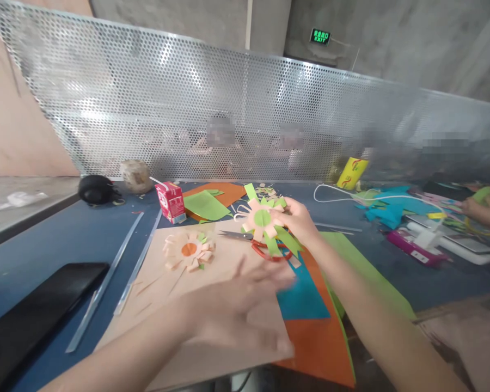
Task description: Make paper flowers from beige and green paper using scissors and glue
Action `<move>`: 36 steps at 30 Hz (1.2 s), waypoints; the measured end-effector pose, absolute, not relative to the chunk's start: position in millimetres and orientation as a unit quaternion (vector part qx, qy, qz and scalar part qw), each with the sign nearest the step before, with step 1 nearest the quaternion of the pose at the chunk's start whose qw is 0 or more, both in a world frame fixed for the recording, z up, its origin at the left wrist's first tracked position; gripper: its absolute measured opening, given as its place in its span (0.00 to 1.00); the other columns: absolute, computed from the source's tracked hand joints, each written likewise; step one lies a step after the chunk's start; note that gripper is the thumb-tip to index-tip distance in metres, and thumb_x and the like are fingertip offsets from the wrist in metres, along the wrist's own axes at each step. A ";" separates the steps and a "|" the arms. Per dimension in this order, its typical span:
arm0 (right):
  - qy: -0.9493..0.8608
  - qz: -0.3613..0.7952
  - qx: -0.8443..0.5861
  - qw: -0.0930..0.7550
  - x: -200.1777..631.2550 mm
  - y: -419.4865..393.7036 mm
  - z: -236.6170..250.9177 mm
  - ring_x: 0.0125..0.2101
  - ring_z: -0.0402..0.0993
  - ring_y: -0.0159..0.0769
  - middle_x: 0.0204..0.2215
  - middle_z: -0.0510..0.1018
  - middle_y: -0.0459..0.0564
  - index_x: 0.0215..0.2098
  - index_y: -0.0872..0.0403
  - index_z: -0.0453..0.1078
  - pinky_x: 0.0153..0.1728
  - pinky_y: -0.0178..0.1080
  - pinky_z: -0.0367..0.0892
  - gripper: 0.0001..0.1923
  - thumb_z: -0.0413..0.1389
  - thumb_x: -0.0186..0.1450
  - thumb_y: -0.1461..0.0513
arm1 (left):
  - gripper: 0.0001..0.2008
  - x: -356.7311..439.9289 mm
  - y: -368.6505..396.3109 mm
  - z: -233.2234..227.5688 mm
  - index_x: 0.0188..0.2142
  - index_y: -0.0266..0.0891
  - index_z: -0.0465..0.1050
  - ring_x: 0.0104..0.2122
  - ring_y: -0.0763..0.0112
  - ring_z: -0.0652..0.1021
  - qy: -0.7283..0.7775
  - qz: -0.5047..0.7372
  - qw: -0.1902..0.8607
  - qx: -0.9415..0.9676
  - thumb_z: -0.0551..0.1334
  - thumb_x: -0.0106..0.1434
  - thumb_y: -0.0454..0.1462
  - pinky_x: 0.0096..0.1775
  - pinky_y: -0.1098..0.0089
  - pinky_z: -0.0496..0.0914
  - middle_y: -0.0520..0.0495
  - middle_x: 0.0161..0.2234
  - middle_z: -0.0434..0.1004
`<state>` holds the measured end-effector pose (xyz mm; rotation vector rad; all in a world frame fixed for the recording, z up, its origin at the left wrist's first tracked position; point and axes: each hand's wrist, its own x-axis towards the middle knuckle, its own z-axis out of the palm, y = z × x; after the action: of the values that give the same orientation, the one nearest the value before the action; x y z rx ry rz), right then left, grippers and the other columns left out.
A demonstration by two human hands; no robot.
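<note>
Head view, looking down at a blue surface (pixel 57 239) strewn with craft paper. Your right hand (pixel 300 220) is raised above the surface, its fingers closed on a paper flower (pixel 263 218): peach petals, a green centre and green leaf strips hanging below. This flower looks fully assembled.

Left of that flower, a second flower (pixel 189 250) with an orange centre and peach petals lies flat on a peach sheet (pixel 212 294). It has only a small bit of green at one edge, so it seems the less finished of the two.

Your left hand (pixel 239 310) hovers over the peach sheet, nearer you than the held flower. It is open, fingers spread, holding nothing, and blurred by motion.

Just below the held flower, red-handled scissors (pixel 265 247) rest on the paper, partly hidden by the leaves. Beyond the held flower lie a green sheet (pixel 206 206) on orange paper and a red carton (pixel 170 201) with a straw. Blue and orange sheets (pixel 310 316) sit nearer you than the flower.

Far right of the flower, another person's hand (pixel 484 209) works among blue and green scraps. A perforated metal screen (pixel 188 103) stands behind everything.

Judging from this, one flower is done, one may want leaves, and uncut sheets remain.
</note>
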<state>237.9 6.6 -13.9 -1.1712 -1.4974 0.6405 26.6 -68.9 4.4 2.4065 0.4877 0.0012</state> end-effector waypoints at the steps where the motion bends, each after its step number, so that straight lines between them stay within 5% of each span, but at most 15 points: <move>1: -0.630 0.267 -0.495 0.535 237.8 6.4 -13.9 0.28 0.70 0.36 0.27 0.73 0.46 0.33 0.53 0.66 0.31 0.38 0.65 0.12 0.57 0.53 0.55 | 0.40 27.2 -68.6 0.5 0.61 0.38 0.39 0.59 0.49 0.37 0.263 0.003 0.282 0.922 0.49 0.55 0.56 0.54 0.46 0.36 0.40 0.62 0.33; 4: -0.632 0.263 -0.501 0.529 237.5 6.2 -13.7 0.28 0.70 0.35 0.27 0.73 0.46 0.33 0.53 0.67 0.31 0.38 0.65 0.12 0.57 0.53 0.55 | 0.44 29.0 -73.5 -5.0 0.60 0.28 0.43 0.58 0.44 0.38 0.259 -0.016 0.226 0.939 0.51 0.52 0.56 0.53 0.44 0.35 0.32 0.61 0.38; 7: -0.626 0.272 -0.494 0.538 237.8 6.5 -13.3 0.28 0.70 0.36 0.26 0.72 0.46 0.31 0.53 0.66 0.30 0.37 0.65 0.12 0.57 0.52 0.55 | 0.28 30.1 -82.9 3.4 0.56 0.44 0.56 0.59 0.59 0.52 0.010 -0.032 0.319 0.947 0.48 0.58 0.50 0.57 0.62 0.47 0.50 0.58 0.55; 9: -0.620 0.280 -0.484 0.550 238.1 6.8 -13.2 0.27 0.69 0.35 0.25 0.72 0.45 0.29 0.53 0.65 0.29 0.37 0.65 0.10 0.57 0.52 0.56 | 0.25 31.0 -83.5 7.1 0.55 0.47 0.58 0.57 0.62 0.56 -0.012 0.001 0.330 0.944 0.49 0.59 0.49 0.56 0.66 0.51 0.54 0.57 0.57; 13: -0.617 0.276 -0.482 0.557 237.4 6.9 -13.5 0.26 0.69 0.34 0.23 0.71 0.44 0.27 0.52 0.64 0.28 0.36 0.64 0.10 0.58 0.51 0.56 | 0.28 33.4 -72.0 -9.5 0.58 0.44 0.53 0.59 0.48 0.48 0.352 0.097 0.166 0.916 0.47 0.60 0.49 0.55 0.46 0.44 0.43 0.59 0.50; 16: -0.618 0.276 -0.488 0.551 236.6 6.6 -13.5 0.26 0.69 0.34 0.24 0.71 0.45 0.28 0.52 0.64 0.28 0.36 0.64 0.10 0.57 0.51 0.56 | 0.39 32.4 -73.0 -17.6 0.57 0.26 0.53 0.57 0.35 0.43 0.395 0.076 0.154 0.902 0.52 0.54 0.54 0.52 0.40 0.41 0.28 0.58 0.49; 19: -0.621 0.283 -0.480 0.552 236.9 6.8 -13.0 0.26 0.69 0.34 0.24 0.71 0.45 0.27 0.52 0.64 0.28 0.36 0.64 0.09 0.57 0.52 0.57 | 0.35 30.0 -84.0 -4.5 0.59 0.39 0.50 0.57 0.48 0.53 0.195 0.015 0.341 0.919 0.50 0.56 0.54 0.54 0.52 0.52 0.41 0.58 0.53; 21: -0.622 0.284 -0.471 0.557 237.3 7.1 -12.8 0.26 0.69 0.34 0.24 0.71 0.45 0.27 0.52 0.64 0.28 0.35 0.64 0.09 0.58 0.52 0.57 | 0.26 30.4 -87.7 5.0 0.56 0.46 0.56 0.55 0.59 0.60 0.056 0.017 0.420 0.906 0.50 0.59 0.50 0.53 0.63 0.59 0.49 0.56 0.59; 23: -0.621 0.283 -0.469 0.560 237.4 7.4 -12.6 0.26 0.68 0.34 0.24 0.70 0.44 0.27 0.53 0.64 0.27 0.36 0.64 0.09 0.57 0.52 0.57 | 0.25 33.3 -85.1 5.4 0.55 0.45 0.58 0.56 0.59 0.59 0.087 0.077 0.373 0.921 0.51 0.59 0.48 0.55 0.61 0.56 0.48 0.57 0.58; 27: -0.618 0.289 -0.470 0.560 236.6 6.7 -12.1 0.26 0.69 0.34 0.24 0.71 0.45 0.27 0.53 0.65 0.28 0.36 0.64 0.09 0.57 0.51 0.57 | 0.34 37.6 -75.6 -12.5 0.56 0.26 0.54 0.58 0.39 0.45 0.404 0.112 0.126 0.899 0.49 0.58 0.49 0.52 0.40 0.39 0.28 0.58 0.50; 30: -0.612 0.294 -0.471 0.563 236.4 5.5 -10.9 0.25 0.68 0.34 0.24 0.71 0.44 0.27 0.53 0.65 0.28 0.36 0.63 0.09 0.58 0.51 0.57 | 0.37 34.0 -79.5 -12.8 0.58 0.31 0.51 0.58 0.42 0.48 0.306 0.058 0.226 0.923 0.50 0.56 0.53 0.54 0.44 0.45 0.33 0.59 0.50; 33: -0.614 0.288 -0.469 0.566 236.3 4.8 -9.4 0.24 0.67 0.32 0.23 0.70 0.44 0.25 0.53 0.64 0.26 0.35 0.62 0.09 0.58 0.50 0.58 | 0.24 29.9 -86.7 -0.4 0.54 0.44 0.60 0.52 0.62 0.65 0.044 0.005 0.430 0.902 0.50 0.60 0.47 0.52 0.66 0.60 0.50 0.53 0.65; 36: -0.615 0.284 -0.468 0.568 235.8 4.8 -8.5 0.22 0.66 0.30 0.21 0.69 0.42 0.25 0.54 0.63 0.25 0.34 0.61 0.09 0.58 0.51 0.58 | 0.23 29.9 -84.8 3.8 0.54 0.44 0.59 0.52 0.63 0.65 0.043 0.069 0.442 0.893 0.51 0.60 0.46 0.53 0.65 0.58 0.50 0.54 0.64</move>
<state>235.8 4.8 -8.5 -1.0984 -1.4434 0.6676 29.9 -84.8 3.8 2.2175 0.1070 0.1720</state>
